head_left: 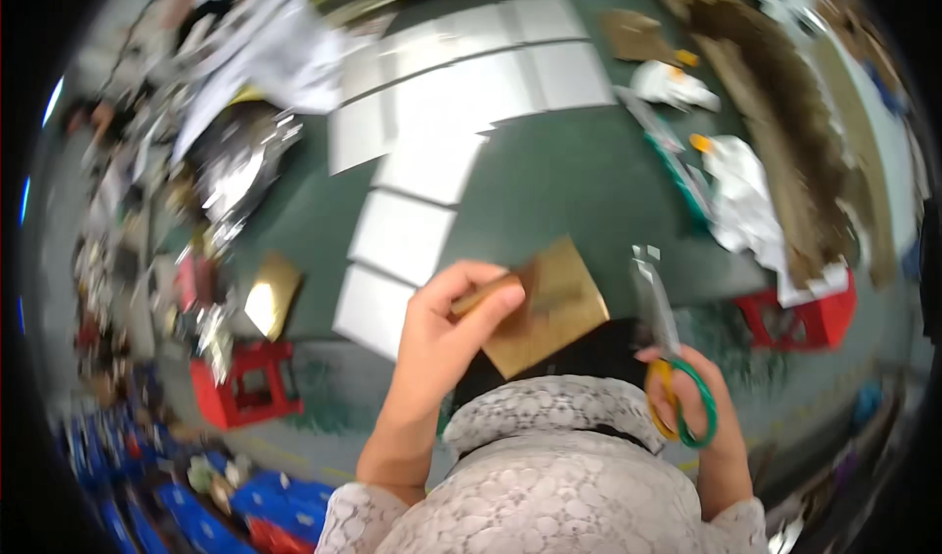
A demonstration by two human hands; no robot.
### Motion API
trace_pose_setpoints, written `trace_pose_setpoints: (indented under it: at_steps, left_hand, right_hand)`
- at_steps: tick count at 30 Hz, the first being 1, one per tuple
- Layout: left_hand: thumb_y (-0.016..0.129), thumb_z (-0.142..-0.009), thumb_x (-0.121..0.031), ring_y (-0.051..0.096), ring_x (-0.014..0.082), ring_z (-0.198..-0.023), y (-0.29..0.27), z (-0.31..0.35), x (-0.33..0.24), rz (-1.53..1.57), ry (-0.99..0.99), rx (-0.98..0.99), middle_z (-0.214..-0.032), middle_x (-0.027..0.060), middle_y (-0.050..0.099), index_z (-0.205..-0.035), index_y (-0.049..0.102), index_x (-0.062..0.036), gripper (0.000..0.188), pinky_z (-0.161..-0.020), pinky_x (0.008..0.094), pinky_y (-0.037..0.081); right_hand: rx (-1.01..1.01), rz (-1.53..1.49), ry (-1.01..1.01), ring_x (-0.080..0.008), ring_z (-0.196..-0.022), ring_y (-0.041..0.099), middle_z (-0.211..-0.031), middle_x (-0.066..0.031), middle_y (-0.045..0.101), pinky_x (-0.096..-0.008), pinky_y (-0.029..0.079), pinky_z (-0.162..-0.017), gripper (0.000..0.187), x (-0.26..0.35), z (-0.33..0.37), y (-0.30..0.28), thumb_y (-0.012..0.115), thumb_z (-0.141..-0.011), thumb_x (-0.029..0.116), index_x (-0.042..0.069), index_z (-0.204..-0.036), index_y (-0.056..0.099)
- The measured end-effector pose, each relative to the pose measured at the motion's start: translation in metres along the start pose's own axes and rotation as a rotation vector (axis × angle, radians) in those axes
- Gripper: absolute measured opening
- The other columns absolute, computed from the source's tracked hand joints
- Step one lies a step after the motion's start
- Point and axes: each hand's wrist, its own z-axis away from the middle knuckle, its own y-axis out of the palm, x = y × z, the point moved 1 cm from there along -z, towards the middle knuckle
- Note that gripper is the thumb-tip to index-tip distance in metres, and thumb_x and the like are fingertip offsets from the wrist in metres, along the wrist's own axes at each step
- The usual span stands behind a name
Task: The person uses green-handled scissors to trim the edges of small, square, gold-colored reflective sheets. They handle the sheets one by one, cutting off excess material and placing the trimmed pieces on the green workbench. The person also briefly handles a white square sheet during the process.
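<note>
Fingers of the left hand: thumb and forefinger clamped on a gold sheet at its left side, the remaining fingers curled behind. Fingers of the right hand: closed about the loops of a pair of scissors, one handle orange, one green. Blades: blurred; whether parted or together cannot be told.

Location of gold sheet: held up before the waist, near the front edge of the green bench, its free side turned toward the scissors but apart from them.

Handling, as judged: pinch close to any edge to be trimmed, so that the thin-looking sheet does not bow; keep the left thumb behind the blade line; bring sheet and blades together squarely, without twisting.

Pose, left: forearm rising from the lower edge, leaning inward, thumb uppermost. Pose, right: forearm upright, elbow near the body, hand lower than the left, blades pointing away from the wearer.

Also on bench: white panels, laid in a branching row; one gold piece, near the left front edge.
</note>
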Motion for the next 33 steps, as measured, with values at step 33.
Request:
trace_pose_setpoints:
  at_steps: [33]
  left_hand:
    - [0.063, -0.089, -0.01, 0.068, 0.0217, -0.083, -0.116, 0.078, 0.078, 0.371, -0.311, -0.255, -0.094, 0.0135, 0.068, -0.104, 0.061, 0.0056, 0.022, -0.071, 0.0298, 0.058]
  right_hand:
    - [0.586, 0.462, 0.08, -0.0104, -0.074, 0.054, -0.083, -0.0047, 0.059, -0.0251, 0.046, -0.069, 0.056, -0.005, -0.034, 0.065, 0.08, -0.076, 0.017, 0.0, -0.121, 0.052]
